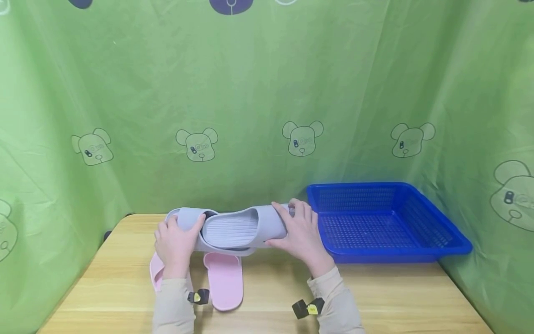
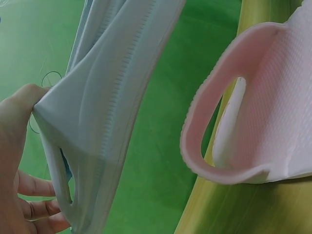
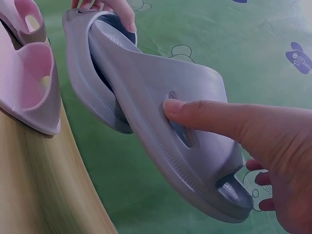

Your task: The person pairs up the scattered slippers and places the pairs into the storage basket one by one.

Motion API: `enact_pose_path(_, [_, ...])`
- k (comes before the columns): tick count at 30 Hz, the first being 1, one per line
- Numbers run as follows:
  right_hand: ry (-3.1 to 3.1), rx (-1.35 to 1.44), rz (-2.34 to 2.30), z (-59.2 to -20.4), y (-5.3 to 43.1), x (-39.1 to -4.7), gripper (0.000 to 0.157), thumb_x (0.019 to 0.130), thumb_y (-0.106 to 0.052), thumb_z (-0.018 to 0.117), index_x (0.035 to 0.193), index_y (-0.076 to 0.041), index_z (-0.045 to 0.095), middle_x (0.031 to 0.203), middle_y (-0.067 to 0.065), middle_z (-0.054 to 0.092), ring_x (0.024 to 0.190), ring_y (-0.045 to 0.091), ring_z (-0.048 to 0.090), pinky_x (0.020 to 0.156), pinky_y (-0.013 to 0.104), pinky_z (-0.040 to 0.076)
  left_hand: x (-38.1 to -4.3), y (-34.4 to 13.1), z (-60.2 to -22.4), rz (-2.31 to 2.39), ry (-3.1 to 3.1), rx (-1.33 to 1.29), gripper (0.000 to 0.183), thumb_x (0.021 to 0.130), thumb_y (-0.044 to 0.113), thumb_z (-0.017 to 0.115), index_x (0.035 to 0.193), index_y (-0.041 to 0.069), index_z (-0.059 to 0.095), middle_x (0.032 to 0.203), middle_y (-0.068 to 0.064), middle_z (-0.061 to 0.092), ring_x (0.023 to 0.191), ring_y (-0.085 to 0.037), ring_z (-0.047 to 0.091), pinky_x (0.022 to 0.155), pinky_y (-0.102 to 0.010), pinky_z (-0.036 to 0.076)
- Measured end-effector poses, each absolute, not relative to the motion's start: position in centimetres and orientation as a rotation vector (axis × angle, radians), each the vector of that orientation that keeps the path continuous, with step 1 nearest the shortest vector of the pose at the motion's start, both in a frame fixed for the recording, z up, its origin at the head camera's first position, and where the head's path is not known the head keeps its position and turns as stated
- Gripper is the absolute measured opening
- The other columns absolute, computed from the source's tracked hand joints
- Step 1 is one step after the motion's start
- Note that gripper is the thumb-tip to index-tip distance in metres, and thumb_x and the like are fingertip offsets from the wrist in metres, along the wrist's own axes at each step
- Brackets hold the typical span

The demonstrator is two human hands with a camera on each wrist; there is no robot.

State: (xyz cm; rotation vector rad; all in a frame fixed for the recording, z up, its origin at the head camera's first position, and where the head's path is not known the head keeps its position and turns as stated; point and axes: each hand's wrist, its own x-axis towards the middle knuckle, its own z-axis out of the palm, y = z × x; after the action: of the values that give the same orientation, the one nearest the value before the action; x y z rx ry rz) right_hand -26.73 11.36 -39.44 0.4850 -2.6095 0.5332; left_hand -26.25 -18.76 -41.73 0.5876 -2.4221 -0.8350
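Observation:
Two grey slippers are held above the table, one partly tucked into the other and pointing opposite ways. My left hand [image 1: 177, 245] grips the strap end of the left grey slipper [image 1: 188, 218], thumb on top. Around the strap of the right grey slipper [image 1: 271, 223] curls my right hand [image 1: 303, 234]; its thumb presses by a slot in the strap in the right wrist view. Below the left hand lie two pink slippers, the left one [image 1: 156, 269] partly hidden by that arm, the right one [image 1: 226, 285] more exposed.
A blue plastic basket [image 1: 390, 257] with mesh sides stands at the back right of the wooden table [image 1: 400, 297]. Green curtain [image 1: 250, 93] with bear-face prints closes in the back and both sides.

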Motion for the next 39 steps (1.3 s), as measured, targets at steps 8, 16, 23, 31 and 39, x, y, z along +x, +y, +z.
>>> enact_pose_path(8, [-2.567,0.614,0.553,-39.22,11.47,-26.87,0.095,0.058,-0.053,0.088,0.138,-0.019,0.051,0.15,0.014,0.039,0.146,0.037,0.022,0.117,0.06,0.016,-26.11,-18.86,-41.63,-0.868,-2.437,0.572,0.103,0.071,0.085,0.056,0.136,0.006,0.051,0.122,-0.021,0.052,0.112,-0.036,0.045,0.088,-0.052,0.043])
enact_pose_path(16, [-2.528,0.732,0.525,-39.36,11.71,-27.29,0.094,0.06,-0.053,0.086,0.14,-0.02,0.049,0.14,0.004,0.055,0.137,0.029,0.043,0.117,0.06,0.024,-26.03,-18.93,-41.49,-0.885,-2.457,0.564,0.103,0.071,0.085,0.055,0.138,0.007,0.05,0.123,-0.021,0.051,0.112,-0.037,0.045,0.088,-0.052,0.043])
enact_pose_path(23, [-2.483,0.777,0.487,-39.43,11.74,-27.2,0.092,0.062,-0.058,0.084,0.141,-0.025,0.05,0.136,0.005,0.055,0.129,0.027,0.048,0.114,0.057,0.03,-26.08,-18.9,-41.48,-0.887,-2.453,0.57,0.103,0.071,0.086,0.054,0.138,0.007,0.05,0.122,-0.02,0.051,0.112,-0.036,0.045,0.087,-0.052,0.043])
enact_pose_path(31, [-2.44,0.787,0.459,-39.3,11.54,-26.97,0.089,0.064,-0.059,0.081,0.141,-0.026,0.05,0.133,0.006,0.057,0.126,0.029,0.049,0.109,0.056,0.035,-26.01,-18.6,-41.22,-0.871,-2.438,0.585,0.103,0.072,0.085,0.054,0.137,0.006,0.05,0.12,-0.021,0.051,0.11,-0.037,0.045,0.086,-0.051,0.043])
enact_pose_path(39, [-2.394,0.806,0.421,-39.05,11.36,-26.67,0.087,0.064,-0.059,0.081,0.14,-0.026,0.052,0.129,0.005,0.058,0.122,0.028,0.051,0.106,0.054,0.038,-26.18,-18.33,-41.43,-0.848,-2.418,0.58,0.104,0.071,0.085,0.054,0.136,0.004,0.05,0.118,-0.021,0.051,0.109,-0.037,0.045,0.086,-0.051,0.043])
